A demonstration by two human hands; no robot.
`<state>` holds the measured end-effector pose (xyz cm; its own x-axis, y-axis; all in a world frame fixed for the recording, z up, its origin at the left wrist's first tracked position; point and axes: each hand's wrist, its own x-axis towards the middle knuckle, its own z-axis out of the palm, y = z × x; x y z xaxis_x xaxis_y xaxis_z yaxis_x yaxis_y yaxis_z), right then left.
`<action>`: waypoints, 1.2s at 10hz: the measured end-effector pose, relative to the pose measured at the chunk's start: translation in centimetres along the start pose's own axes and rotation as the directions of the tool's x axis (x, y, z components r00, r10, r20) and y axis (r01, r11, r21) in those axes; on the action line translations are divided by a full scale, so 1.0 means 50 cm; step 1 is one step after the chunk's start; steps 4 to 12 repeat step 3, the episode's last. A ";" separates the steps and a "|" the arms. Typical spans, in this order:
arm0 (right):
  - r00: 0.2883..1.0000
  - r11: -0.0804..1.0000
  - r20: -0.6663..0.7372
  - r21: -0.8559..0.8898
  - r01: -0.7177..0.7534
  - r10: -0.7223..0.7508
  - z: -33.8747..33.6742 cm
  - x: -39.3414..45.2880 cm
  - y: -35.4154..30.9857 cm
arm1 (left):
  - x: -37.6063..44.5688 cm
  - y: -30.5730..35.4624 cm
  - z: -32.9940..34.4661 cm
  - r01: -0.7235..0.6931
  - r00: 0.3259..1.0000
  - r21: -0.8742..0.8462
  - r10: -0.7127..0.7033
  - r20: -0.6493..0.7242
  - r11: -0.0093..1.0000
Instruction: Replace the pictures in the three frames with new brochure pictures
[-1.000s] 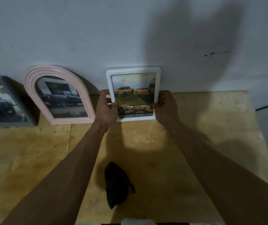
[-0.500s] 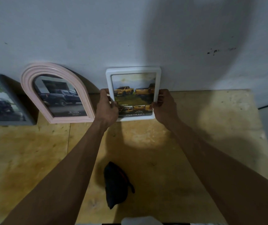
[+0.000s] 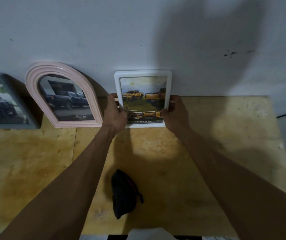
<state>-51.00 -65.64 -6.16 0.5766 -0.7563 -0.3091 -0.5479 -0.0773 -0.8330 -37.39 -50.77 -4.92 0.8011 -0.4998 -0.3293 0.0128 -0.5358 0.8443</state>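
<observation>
A white rectangular frame (image 3: 143, 73) with a picture of yellow pickup trucks stands upright against the wall at the back of the table. My left hand (image 3: 115, 113) grips its left edge and my right hand (image 3: 176, 113) grips its right edge, thumbs on the front. To its left a pink arched frame (image 3: 33, 78) with a dark truck picture leans on the wall. At the far left stands a grey frame (image 3: 5, 78), cut off by the image edge, also showing a dark vehicle.
The plywood table (image 3: 216, 135) ends at the right, near a grey floor strip. A black pouch (image 3: 124, 193) lies on the table near me, between my forearms. Something white (image 3: 149, 234) sits at the near edge.
Both hands keep their hold on the white frame, which barely shifts against the wall. My head has moved a little, so the left frames sit slightly differently in view.
</observation>
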 end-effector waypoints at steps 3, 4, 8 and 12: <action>1.000 0.999 -0.002 0.034 -0.002 0.002 -0.008 -0.020 0.005 | -0.044 0.008 -0.018 0.083 0.995 0.045 -0.080 -0.062 0.996; 1.000 0.999 -0.002 0.034 -0.002 0.002 -0.008 -0.020 0.005 | -0.044 0.008 -0.018 0.083 0.995 0.045 -0.080 -0.062 0.996; 1.000 0.999 -0.002 0.034 -0.002 0.002 -0.008 -0.020 0.005 | -0.044 0.008 -0.018 0.083 0.995 0.045 -0.080 -0.062 0.996; 1.000 0.999 -0.002 0.034 -0.002 0.002 -0.008 -0.020 0.005 | -0.044 0.008 -0.018 0.083 0.995 0.045 -0.080 -0.062 0.996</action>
